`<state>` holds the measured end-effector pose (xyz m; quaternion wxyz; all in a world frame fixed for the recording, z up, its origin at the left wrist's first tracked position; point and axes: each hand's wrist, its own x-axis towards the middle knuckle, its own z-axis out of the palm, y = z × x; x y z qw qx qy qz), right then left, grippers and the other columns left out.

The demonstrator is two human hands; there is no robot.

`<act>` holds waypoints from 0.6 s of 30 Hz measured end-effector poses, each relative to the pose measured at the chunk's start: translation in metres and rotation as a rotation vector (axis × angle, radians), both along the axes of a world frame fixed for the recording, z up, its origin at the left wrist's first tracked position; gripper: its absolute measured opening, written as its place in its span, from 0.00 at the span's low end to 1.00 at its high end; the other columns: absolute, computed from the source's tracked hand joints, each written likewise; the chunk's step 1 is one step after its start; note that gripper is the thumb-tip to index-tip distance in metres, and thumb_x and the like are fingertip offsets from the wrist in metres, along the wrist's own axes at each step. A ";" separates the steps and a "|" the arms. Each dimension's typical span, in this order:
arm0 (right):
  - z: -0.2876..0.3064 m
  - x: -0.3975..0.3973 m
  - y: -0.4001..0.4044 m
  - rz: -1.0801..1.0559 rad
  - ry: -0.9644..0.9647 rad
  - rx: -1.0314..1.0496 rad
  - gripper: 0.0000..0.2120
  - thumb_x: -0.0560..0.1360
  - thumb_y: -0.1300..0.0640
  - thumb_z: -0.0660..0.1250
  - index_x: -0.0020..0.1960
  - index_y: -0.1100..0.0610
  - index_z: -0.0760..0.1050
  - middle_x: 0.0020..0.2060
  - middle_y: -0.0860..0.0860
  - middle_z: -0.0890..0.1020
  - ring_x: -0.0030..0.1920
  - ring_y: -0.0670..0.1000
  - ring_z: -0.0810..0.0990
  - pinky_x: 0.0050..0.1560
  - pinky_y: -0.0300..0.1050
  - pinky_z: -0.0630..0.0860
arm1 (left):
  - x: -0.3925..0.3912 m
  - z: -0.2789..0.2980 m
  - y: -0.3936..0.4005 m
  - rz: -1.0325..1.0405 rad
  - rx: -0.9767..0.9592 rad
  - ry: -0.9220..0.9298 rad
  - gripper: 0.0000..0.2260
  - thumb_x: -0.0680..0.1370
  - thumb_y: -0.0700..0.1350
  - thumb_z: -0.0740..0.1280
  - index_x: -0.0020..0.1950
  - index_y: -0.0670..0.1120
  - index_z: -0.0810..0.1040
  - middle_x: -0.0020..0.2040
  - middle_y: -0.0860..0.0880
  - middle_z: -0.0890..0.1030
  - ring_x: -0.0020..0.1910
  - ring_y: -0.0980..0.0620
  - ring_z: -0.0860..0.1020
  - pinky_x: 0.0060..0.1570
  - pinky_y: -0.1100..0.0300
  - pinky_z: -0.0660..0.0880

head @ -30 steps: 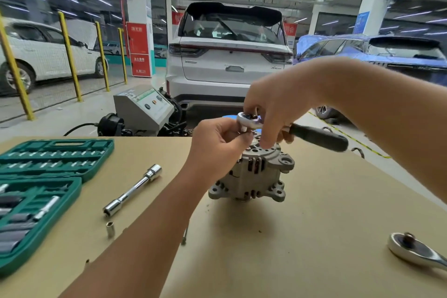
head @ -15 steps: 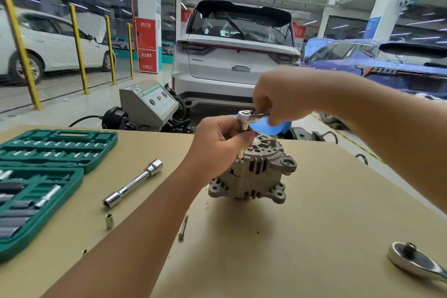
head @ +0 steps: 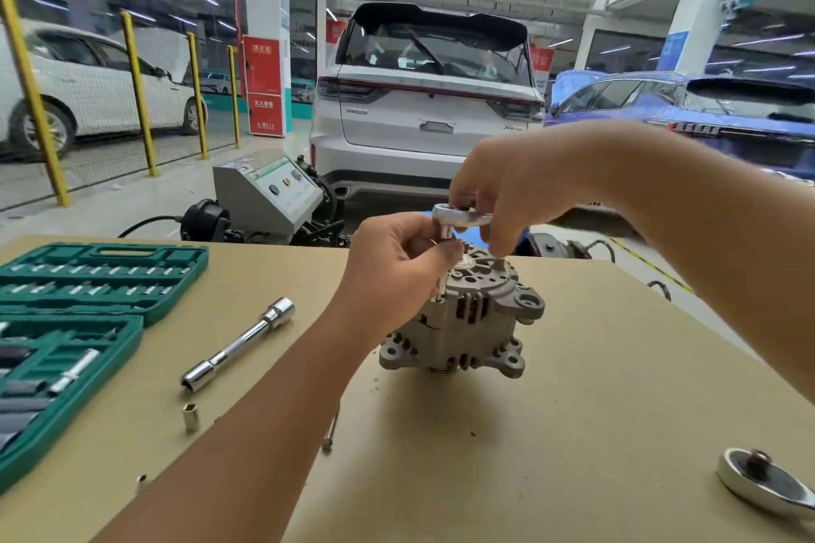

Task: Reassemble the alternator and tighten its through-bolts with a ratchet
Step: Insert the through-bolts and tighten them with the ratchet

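Tan counter [head: 573,366] carries the alternator [head: 463,322]; right hand [head: 507,185] grips the ratchet [head: 458,216], left hand [head: 397,260] apparently pinches its socket [head: 446,230].

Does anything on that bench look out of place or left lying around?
A few bits lie loose outside the green socket case: a small socket, a long extension bar and a thin bolt near the alternator. A second ratchet sits at the table's right edge. Nothing looks damaged.
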<state>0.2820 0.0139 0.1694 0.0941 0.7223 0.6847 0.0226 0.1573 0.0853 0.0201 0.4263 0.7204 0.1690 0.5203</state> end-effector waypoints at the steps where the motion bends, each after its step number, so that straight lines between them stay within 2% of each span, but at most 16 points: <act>1: -0.003 -0.001 0.001 0.022 -0.129 0.106 0.10 0.71 0.56 0.77 0.49 0.51 0.79 0.40 0.47 0.84 0.42 0.50 0.83 0.36 0.43 0.74 | 0.000 0.000 0.001 -0.013 -0.003 0.007 0.05 0.78 0.36 0.73 0.46 0.45 0.86 0.32 0.37 0.79 0.29 0.48 0.73 0.32 0.50 0.73; 2: -0.005 -0.002 0.000 0.026 -0.139 0.153 0.10 0.71 0.56 0.77 0.51 0.52 0.81 0.39 0.47 0.84 0.42 0.50 0.83 0.36 0.43 0.74 | 0.000 0.000 0.002 -0.013 -0.006 0.010 0.06 0.78 0.36 0.73 0.45 0.45 0.85 0.31 0.40 0.78 0.29 0.49 0.73 0.32 0.52 0.73; 3: -0.004 0.000 -0.001 0.019 -0.047 0.123 0.11 0.71 0.55 0.77 0.52 0.53 0.82 0.37 0.47 0.85 0.40 0.50 0.84 0.34 0.42 0.74 | 0.002 -0.001 0.002 -0.004 -0.009 0.005 0.06 0.78 0.36 0.73 0.43 0.46 0.86 0.30 0.42 0.78 0.29 0.49 0.72 0.33 0.52 0.72; 5: 0.003 0.002 -0.006 -0.021 0.225 -0.066 0.13 0.70 0.58 0.78 0.53 0.56 0.81 0.33 0.49 0.86 0.36 0.48 0.87 0.34 0.40 0.76 | 0.005 -0.002 0.001 0.034 -0.004 -0.010 0.06 0.78 0.39 0.74 0.41 0.45 0.85 0.29 0.45 0.76 0.27 0.49 0.69 0.31 0.54 0.69; 6: 0.005 0.000 -0.009 -0.025 0.286 -0.125 0.14 0.69 0.60 0.78 0.52 0.56 0.80 0.33 0.49 0.86 0.35 0.48 0.87 0.34 0.39 0.76 | 0.006 -0.003 0.000 0.057 0.008 -0.011 0.07 0.78 0.41 0.75 0.40 0.43 0.85 0.28 0.45 0.75 0.27 0.49 0.68 0.30 0.54 0.68; 8: 0.002 0.003 -0.004 0.011 0.116 -0.035 0.12 0.68 0.59 0.78 0.49 0.49 0.81 0.36 0.47 0.86 0.37 0.47 0.85 0.35 0.41 0.74 | 0.007 -0.004 0.000 0.061 0.014 -0.002 0.07 0.78 0.42 0.75 0.41 0.41 0.85 0.28 0.41 0.74 0.27 0.49 0.68 0.30 0.53 0.67; 9: -0.001 0.003 0.000 0.031 -0.022 0.081 0.11 0.69 0.59 0.78 0.48 0.48 0.81 0.38 0.46 0.85 0.39 0.47 0.83 0.35 0.41 0.72 | 0.005 -0.003 0.001 0.042 0.010 -0.001 0.06 0.78 0.41 0.75 0.41 0.41 0.85 0.29 0.39 0.74 0.28 0.48 0.68 0.31 0.52 0.68; 10: -0.003 0.000 0.001 0.045 -0.073 0.177 0.09 0.70 0.58 0.77 0.49 0.49 0.83 0.39 0.45 0.84 0.39 0.47 0.82 0.33 0.40 0.72 | 0.004 -0.003 0.001 0.022 0.007 -0.003 0.05 0.78 0.40 0.75 0.42 0.42 0.85 0.30 0.36 0.75 0.28 0.48 0.69 0.31 0.51 0.69; 11: -0.003 0.000 0.001 0.054 -0.047 0.182 0.08 0.71 0.58 0.78 0.49 0.51 0.84 0.38 0.46 0.85 0.37 0.46 0.82 0.32 0.39 0.72 | 0.002 -0.002 0.001 0.007 0.006 -0.005 0.05 0.78 0.39 0.75 0.42 0.42 0.85 0.32 0.34 0.75 0.28 0.47 0.69 0.31 0.49 0.69; 12: -0.001 0.004 0.002 0.043 0.061 0.107 0.08 0.70 0.57 0.78 0.48 0.53 0.84 0.36 0.47 0.86 0.35 0.45 0.84 0.32 0.39 0.74 | 0.002 -0.002 0.001 0.004 0.009 -0.009 0.04 0.78 0.39 0.75 0.43 0.43 0.85 0.33 0.33 0.76 0.29 0.47 0.70 0.30 0.48 0.70; 14: 0.008 0.002 -0.006 -0.008 0.291 -0.132 0.11 0.69 0.57 0.80 0.48 0.58 0.83 0.36 0.51 0.87 0.37 0.49 0.87 0.39 0.43 0.79 | 0.001 -0.002 0.000 0.003 0.013 -0.026 0.03 0.78 0.38 0.75 0.44 0.44 0.86 0.34 0.34 0.79 0.29 0.48 0.71 0.30 0.48 0.71; 15: 0.010 0.001 -0.007 -0.002 0.297 -0.173 0.10 0.69 0.59 0.80 0.47 0.57 0.82 0.37 0.52 0.87 0.38 0.51 0.88 0.40 0.46 0.81 | 0.001 -0.001 0.000 -0.002 0.006 -0.031 0.03 0.78 0.37 0.75 0.44 0.43 0.86 0.33 0.35 0.79 0.29 0.48 0.72 0.31 0.50 0.72; 16: 0.008 0.003 -0.005 0.022 0.206 -0.127 0.09 0.69 0.60 0.79 0.46 0.53 0.82 0.39 0.50 0.87 0.40 0.51 0.87 0.39 0.47 0.81 | 0.001 -0.001 0.000 -0.010 -0.003 -0.029 0.03 0.78 0.36 0.75 0.45 0.42 0.86 0.32 0.36 0.79 0.28 0.48 0.72 0.31 0.52 0.73; 18: 0.001 0.004 0.004 0.055 -0.071 0.104 0.12 0.71 0.62 0.75 0.46 0.46 0.81 0.41 0.47 0.84 0.42 0.51 0.85 0.39 0.48 0.81 | 0.000 -0.001 0.002 -0.026 -0.011 -0.010 0.03 0.77 0.35 0.74 0.44 0.40 0.85 0.30 0.41 0.78 0.27 0.50 0.73 0.30 0.55 0.73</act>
